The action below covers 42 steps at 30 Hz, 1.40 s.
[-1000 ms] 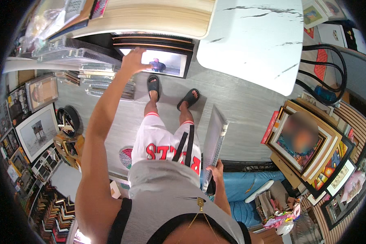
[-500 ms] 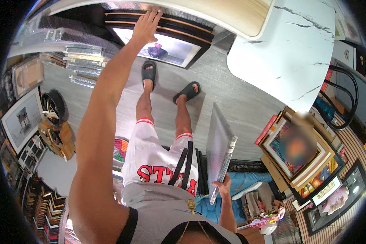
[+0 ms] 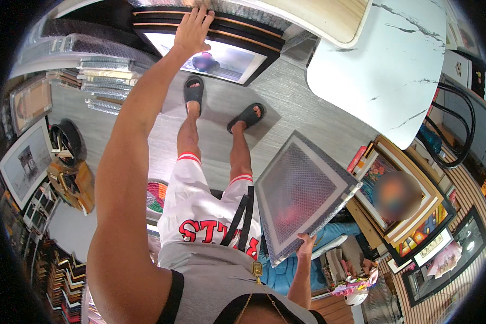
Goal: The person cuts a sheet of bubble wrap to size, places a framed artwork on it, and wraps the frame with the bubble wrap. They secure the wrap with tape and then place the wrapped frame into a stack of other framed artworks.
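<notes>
My right hand [image 3: 306, 245] grips the lower edge of a bubble-wrapped picture frame [image 3: 302, 194]. The wrapped frame is tilted in the air to the right of my legs, its broad face toward me, and the plastic blurs the picture inside. Far forward, my left hand [image 3: 193, 33] lies with fingers stretched across the top edges of several black picture frames [image 3: 237, 33] leaning in a row. The nearest of these has a glossy front [image 3: 221, 58] with a pale picture and a dark reflection on it.
Stacked wrapped frames [image 3: 108, 75] stand at the left. A white marble-patterned table [image 3: 378, 70] juts in at the upper right. Framed pictures [image 3: 432, 189] lean on the right, near a blue padded item [image 3: 294, 272]. Frame corner samples [image 3: 62, 281] hang at the lower left.
The wrapped frame has turned from nearly edge-on to showing its broad face, and my right hand has shifted slightly with it. My left hand stays on the black frames.
</notes>
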Tool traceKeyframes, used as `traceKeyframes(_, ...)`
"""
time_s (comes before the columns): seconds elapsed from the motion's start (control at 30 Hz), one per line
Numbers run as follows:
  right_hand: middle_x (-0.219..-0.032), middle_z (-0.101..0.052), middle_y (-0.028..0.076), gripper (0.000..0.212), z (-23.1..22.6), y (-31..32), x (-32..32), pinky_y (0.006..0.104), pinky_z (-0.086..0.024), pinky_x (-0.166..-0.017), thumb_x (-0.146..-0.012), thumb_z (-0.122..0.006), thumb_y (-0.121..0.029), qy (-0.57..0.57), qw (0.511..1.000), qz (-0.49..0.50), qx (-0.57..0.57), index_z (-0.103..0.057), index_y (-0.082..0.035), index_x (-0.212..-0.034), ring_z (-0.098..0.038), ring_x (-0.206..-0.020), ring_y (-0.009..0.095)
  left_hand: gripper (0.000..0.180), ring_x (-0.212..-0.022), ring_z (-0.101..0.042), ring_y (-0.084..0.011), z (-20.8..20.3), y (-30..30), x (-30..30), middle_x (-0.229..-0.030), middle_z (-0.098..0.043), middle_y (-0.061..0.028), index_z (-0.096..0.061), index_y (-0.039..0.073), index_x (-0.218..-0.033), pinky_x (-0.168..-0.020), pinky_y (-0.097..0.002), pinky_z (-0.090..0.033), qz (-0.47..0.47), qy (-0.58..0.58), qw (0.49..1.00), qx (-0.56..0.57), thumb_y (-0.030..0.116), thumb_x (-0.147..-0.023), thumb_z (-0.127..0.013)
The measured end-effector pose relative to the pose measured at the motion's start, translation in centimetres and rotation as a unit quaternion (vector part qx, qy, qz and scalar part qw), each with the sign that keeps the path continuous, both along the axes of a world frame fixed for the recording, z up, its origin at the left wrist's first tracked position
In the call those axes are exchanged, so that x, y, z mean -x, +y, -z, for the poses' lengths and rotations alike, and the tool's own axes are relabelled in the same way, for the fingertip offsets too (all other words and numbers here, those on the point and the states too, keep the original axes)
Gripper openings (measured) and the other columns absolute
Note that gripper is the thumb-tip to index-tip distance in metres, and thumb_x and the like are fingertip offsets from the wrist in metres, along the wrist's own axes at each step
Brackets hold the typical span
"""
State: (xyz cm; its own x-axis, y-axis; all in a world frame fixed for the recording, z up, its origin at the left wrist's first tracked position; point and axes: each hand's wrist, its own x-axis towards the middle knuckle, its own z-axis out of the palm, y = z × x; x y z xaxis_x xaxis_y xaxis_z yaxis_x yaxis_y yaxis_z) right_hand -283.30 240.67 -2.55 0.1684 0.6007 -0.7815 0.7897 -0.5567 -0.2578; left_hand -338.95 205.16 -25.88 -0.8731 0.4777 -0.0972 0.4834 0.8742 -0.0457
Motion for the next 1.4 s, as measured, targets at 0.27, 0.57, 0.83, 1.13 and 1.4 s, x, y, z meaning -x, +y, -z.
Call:
traceKeyframes(0.27,-0.083,-0.05,0.007,0.043,1.5,0.3,-0.3,0.0419,-0.041,-0.055,-0.058,-0.063,-0.015,0.083,0.99,0.102,-0.044,-0.054,-0.005,-0.098,-0.052,-0.068,0.026,0.087,-0.127,-0.034,-0.033,1.3,0.0,-0.5,-0.134,-0.038,-0.0156,-0.036,0.006,-0.133,-0.105,-0.043,-0.029,-0.007,0.041,0.997,-0.063,0.028,-0.059,-0.077)
traceKeyframes(0.57,-0.096,-0.052,0.01,0.049,0.8,1.1,4.0,0.0447,-0.044,-0.074,-0.056,-0.057,-0.019,0.142,0.975,0.165,-0.046,-0.053,-0.004,-0.103,-0.053,-0.088,0.03,0.092,-0.123,-0.039,-0.0307,2.8,0.5,-0.6,-0.127,-0.045,-0.0131,-0.038,0.012,-0.134,-0.1,-0.0432,-0.034,-0.031,0.072,0.99,-0.118,0.031,-0.053,-0.08)
traceKeyframes(0.83,-0.103,-0.054,0.011,0.056,0.4,2.5,4.9,0.0451,-0.044,-0.079,-0.059,-0.059,-0.025,0.205,0.959,0.186,-0.051,-0.052,-0.006,-0.111,-0.053,-0.093,0.031,0.089,-0.121,-0.04,-0.0318,2.0,0.3,-1.6,-0.126,-0.046,-0.0146,-0.039,0.009,-0.132,-0.098,-0.0423,-0.034,-0.027,0.047,0.993,-0.103,0.032,-0.055,-0.077)
traceKeyframes(1.13,-0.104,-0.056,0.011,0.053,0.4,2.3,4.8,0.0465,-0.045,-0.078,-0.063,-0.059,-0.03,0.235,0.951,0.195,-0.05,-0.053,-0.006,-0.111,-0.055,-0.093,0.031,0.084,-0.117,-0.042,-0.0363,-0.3,-2.2,-5.3,-0.123,-0.045,-0.0174,-0.04,0.008,-0.128,-0.093,-0.0463,-0.037,0.029,0.009,0.991,-0.134,0.022,-0.054,-0.077)
traceKeyframes(1.4,-0.105,-0.056,0.011,0.052,1.3,2.4,4.4,0.0475,-0.045,-0.077,-0.065,-0.059,-0.031,0.266,0.941,0.203,-0.059,-0.054,-0.006,-0.11,-0.054,-0.094,0.031,0.078,-0.103,-0.048,-0.0319,-2.7,-2.8,-5.7,-0.108,-0.049,-0.0137,-0.046,0.007,-0.116,-0.092,-0.0409,-0.036,0.058,-0.13,0.986,-0.084,0.02,-0.048,-0.081)
